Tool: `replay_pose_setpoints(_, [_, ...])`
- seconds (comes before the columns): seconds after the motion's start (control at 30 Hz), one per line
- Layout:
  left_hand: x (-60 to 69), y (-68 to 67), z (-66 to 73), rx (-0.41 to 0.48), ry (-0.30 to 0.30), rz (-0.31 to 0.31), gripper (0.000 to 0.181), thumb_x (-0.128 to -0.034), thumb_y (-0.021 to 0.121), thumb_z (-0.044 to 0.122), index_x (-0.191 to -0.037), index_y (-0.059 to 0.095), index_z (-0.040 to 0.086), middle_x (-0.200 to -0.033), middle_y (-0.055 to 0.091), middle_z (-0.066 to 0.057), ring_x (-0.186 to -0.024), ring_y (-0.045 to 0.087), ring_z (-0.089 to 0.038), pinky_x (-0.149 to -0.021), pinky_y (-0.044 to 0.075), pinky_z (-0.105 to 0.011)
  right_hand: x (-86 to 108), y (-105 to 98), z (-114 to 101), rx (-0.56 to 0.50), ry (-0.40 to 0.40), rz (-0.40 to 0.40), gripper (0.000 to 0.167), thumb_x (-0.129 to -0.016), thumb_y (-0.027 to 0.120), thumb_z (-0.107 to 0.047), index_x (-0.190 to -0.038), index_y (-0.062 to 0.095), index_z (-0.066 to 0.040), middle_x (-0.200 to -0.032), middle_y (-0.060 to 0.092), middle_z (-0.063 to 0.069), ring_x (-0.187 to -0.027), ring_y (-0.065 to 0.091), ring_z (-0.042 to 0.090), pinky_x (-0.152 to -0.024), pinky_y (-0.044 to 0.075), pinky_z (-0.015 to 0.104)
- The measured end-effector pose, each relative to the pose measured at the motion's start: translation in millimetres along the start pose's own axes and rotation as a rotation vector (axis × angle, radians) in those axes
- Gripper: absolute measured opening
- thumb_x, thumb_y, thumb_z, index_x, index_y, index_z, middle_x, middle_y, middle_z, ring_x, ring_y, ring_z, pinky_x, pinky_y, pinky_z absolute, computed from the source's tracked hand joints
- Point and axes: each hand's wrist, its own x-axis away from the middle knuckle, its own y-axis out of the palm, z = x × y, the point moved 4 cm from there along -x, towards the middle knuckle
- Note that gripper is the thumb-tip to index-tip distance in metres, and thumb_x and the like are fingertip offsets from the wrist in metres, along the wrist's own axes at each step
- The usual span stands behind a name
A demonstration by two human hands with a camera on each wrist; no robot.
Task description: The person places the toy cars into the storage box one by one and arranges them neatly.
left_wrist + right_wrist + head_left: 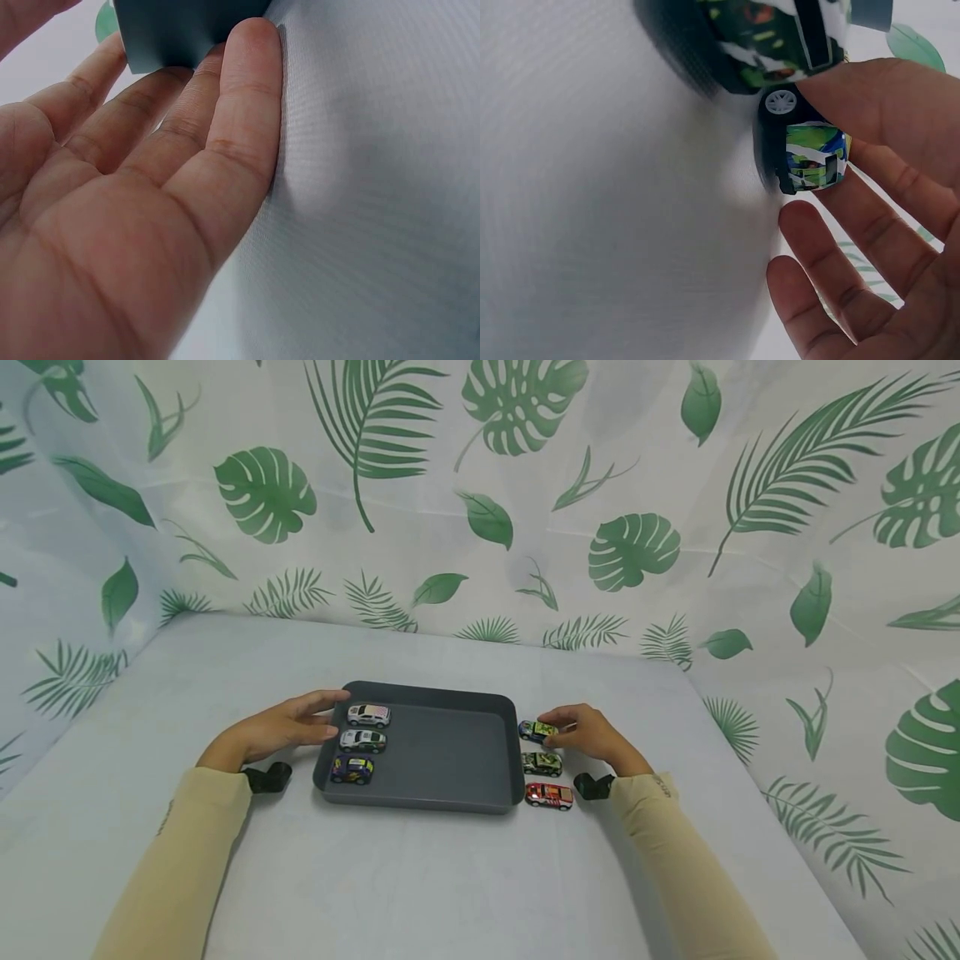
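A dark grey tray (450, 760) lies on the table with three toy cars in a column along its left side: a white-and-pink one (368, 716), a white-and-green one (363, 742) and a dark blue one (352, 769). At the tray's left side is my left hand (288, 727), its nearly straight fingers touching the outer wall (172, 34). Right of the tray, my right hand (592, 732) pinches a green-and-blue toy car (534, 731) between thumb and fingers; its wheels seem to be on the table. Below it stand a camouflage toy car (542, 764) and a red toy car (549, 796).
A white cloth covers the table (420, 885). Behind it hangs a leaf-patterned curtain (555, 543), which also runs along both sides. Black wrist cameras stick out near the left cuff (217, 789) and the right cuff (637, 789).
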Motion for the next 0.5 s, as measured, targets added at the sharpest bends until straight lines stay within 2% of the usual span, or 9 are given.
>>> replay_pose_setpoints(0.3, [-1.0,0.5,-1.3,-0.007,0.004,0.002,0.079,-0.1077,0.068,0.019,-0.171,0.024,0.002,-0.175,0.016,-0.032,-0.157,0.022,-0.059,-0.123,0.031,-0.07,0.8,0.4,-1.8,0.005,0.016,0.023,0.035,-0.096,0.08,-0.006,-0.129,0.075,0.004,-0.127,0.075,0.023,-0.113,0.073,0.039,-0.102,0.057,0.058])
replay_pose_setpoints(0.5, [-0.8,-0.3,-0.8,-0.01,0.001,0.008,0.078,-0.1077,0.068,0.019,-0.171,0.024,0.002,-0.175,0.016,-0.032,-0.157,0.023,-0.059,-0.123,0.03,-0.07,4.1,-4.1,-5.5,-0.007,-0.068,0.07,0.033,-0.098,0.074,-0.006,-0.13,0.074,0.005,-0.13,0.073,0.025,-0.12,0.07,0.043,-0.104,0.057,0.058])
